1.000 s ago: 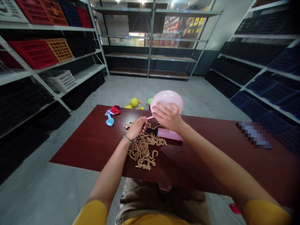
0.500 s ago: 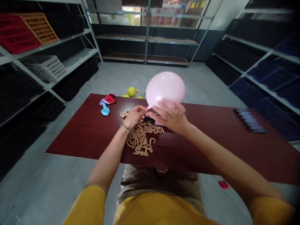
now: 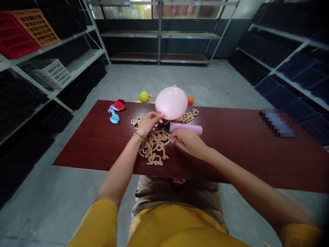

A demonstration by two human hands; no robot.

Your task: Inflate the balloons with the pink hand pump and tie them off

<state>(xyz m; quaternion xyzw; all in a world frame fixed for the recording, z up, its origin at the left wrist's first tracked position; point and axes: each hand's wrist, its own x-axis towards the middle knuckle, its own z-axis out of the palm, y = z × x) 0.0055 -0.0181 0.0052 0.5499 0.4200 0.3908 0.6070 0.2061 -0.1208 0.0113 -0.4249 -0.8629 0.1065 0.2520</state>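
Observation:
An inflated pink balloon (image 3: pixel 171 102) stands over the table's far edge, its neck pinched between the thumb and fingers of my left hand (image 3: pixel 149 124). My right hand (image 3: pixel 190 142) is low over the table, its fingers curled together at the right edge of a heap of tan, rope-like strands (image 3: pixel 155 145). Whether a strand is between those fingertips is hidden. Between my hands lies a pink balloon pump (image 3: pixel 187 128) with a black end, just beyond my right hand. More tan strands (image 3: pixel 189 116) spread behind the pump.
On the dark red table (image 3: pixel 84 147), limp blue (image 3: pixel 114 117), purple and red balloons (image 3: pixel 119 104) lie at the left. A blurred-out object (image 3: pixel 279 123) lies at the right. Beyond the table are yellow balloons (image 3: pixel 144 96) and an orange balloon (image 3: pixel 190 100). Shelves with crates (image 3: pixel 52 73) line the sides.
My right hand has left the balloon and moved down to the strands. The balloon, still held at its neck by my left hand, has sunk and shifted left. The pump is now uncovered.

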